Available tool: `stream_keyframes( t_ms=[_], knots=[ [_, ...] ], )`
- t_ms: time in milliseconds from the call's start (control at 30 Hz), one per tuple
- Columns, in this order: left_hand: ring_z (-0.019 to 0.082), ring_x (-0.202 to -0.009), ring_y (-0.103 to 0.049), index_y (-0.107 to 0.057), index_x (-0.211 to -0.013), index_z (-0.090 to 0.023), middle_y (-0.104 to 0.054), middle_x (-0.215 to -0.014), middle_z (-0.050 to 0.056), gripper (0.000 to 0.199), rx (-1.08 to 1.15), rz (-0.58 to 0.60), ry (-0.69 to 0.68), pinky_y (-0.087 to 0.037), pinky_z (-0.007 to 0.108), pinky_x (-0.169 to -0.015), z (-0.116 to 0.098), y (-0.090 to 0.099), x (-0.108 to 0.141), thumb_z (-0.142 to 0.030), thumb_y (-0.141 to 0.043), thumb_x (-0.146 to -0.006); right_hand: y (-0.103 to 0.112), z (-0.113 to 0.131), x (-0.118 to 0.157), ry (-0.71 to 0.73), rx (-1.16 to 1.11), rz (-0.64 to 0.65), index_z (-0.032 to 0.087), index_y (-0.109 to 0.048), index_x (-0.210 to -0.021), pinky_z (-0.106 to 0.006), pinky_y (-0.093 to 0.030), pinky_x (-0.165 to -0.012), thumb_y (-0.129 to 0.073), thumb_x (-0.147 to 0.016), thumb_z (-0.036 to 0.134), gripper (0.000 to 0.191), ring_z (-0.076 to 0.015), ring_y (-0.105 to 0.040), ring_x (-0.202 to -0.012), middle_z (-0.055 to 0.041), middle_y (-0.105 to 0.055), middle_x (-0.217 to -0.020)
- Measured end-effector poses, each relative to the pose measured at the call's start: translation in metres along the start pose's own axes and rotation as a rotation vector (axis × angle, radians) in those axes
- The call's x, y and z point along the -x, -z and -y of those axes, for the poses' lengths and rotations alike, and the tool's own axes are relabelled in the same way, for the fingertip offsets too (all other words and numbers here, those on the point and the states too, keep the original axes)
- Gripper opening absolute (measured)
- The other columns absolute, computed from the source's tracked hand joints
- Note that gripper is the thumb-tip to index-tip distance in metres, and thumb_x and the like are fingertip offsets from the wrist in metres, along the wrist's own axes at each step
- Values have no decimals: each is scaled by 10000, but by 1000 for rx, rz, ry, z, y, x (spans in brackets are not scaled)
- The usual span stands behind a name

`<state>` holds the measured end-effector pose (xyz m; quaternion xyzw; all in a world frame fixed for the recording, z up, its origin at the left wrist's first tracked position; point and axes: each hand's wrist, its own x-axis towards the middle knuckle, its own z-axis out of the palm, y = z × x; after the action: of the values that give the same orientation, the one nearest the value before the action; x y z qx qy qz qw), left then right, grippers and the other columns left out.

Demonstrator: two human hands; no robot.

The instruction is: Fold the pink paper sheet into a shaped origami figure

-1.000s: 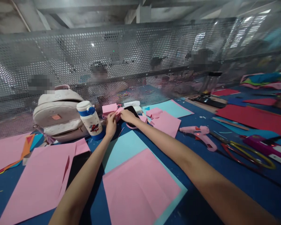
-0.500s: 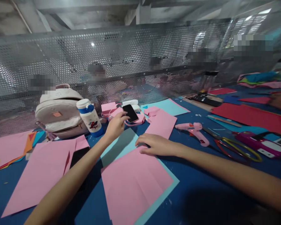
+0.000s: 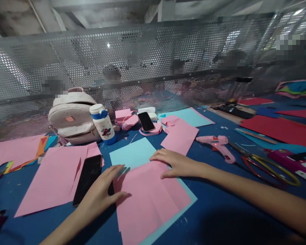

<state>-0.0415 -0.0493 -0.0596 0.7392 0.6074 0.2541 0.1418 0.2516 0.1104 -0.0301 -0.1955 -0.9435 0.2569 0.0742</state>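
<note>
A pink sheet [image 3: 148,204] lies over a light blue sheet [image 3: 132,152] on the blue table, the blue showing at the top and right edge. My left hand [image 3: 104,187] hovers by the pink sheet's left edge, thumb and fingers apart, holding nothing. Resting on the sheet's upper right part is my right hand [image 3: 175,164], its fingers spread and slightly bent. A large black phone [image 3: 88,177] lies just left of my left hand, partly on another pink sheet [image 3: 53,180]. A smaller phone [image 3: 146,121] leans on pink items farther back.
Behind stand a pale backpack [image 3: 73,119] and a white-and-blue bottle [image 3: 103,126]. To the right lie a pink glue gun [image 3: 218,144], scissors [image 3: 267,166], a purple tool [image 3: 293,161] and red paper [image 3: 277,127]. A perforated metal screen [image 3: 148,61] crosses the back.
My left hand has left the small phone and come down and back to the pink sheet's left edge. My right hand stays on the paper. The view has shifted slightly left.
</note>
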Motion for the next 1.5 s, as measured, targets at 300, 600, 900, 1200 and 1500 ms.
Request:
stream_keyframes(
  t_ms=[300,600,900,1200,1500],
  knots=[
    [285,-932,-629,-574,-1316,-343,-664,-1028,70,529,-10,-134,148,-535,420,-826,14,6,28,-476,-681,-815,4,-8,27,-306,-76,-212,257,-600,-1208,-322,-455,-816,-649,-841,399,396,-224,-619,-979,-51,-658,-1064],
    [214,-785,-659,-682,-1114,-254,-706,-910,54,368,441,-206,283,-549,350,-783,6,12,12,-396,-672,-775,-5,-9,26,-379,-642,-340,177,-632,-1102,-286,-453,-696,-699,-731,366,421,-171,-616,-752,-9,-642,-774],
    [190,-787,-668,-738,-975,-217,-730,-928,51,309,578,-322,306,-542,261,-685,-5,9,-28,-403,-738,-727,-8,-11,15,-336,-611,-420,182,-701,-1046,-248,-405,-598,-718,-719,384,385,-123,-507,-652,-4,-589,-797],
    [202,-730,-611,-794,-821,-271,-693,-770,26,204,456,-384,231,-508,292,-682,-7,1,-46,-441,-766,-712,-7,-17,16,-396,-481,-503,221,-768,-963,-288,-402,-594,-718,-716,436,332,-165,-514,-650,-36,-678,-832],
    [226,-901,-589,-765,-691,-280,-596,-921,49,116,437,-431,152,-486,328,-792,-1,4,-48,-383,-745,-739,-8,-13,17,-275,-337,-605,269,-779,-769,-318,-427,-613,-686,-795,525,274,-198,-519,-743,-47,-514,-789]
  ],
)
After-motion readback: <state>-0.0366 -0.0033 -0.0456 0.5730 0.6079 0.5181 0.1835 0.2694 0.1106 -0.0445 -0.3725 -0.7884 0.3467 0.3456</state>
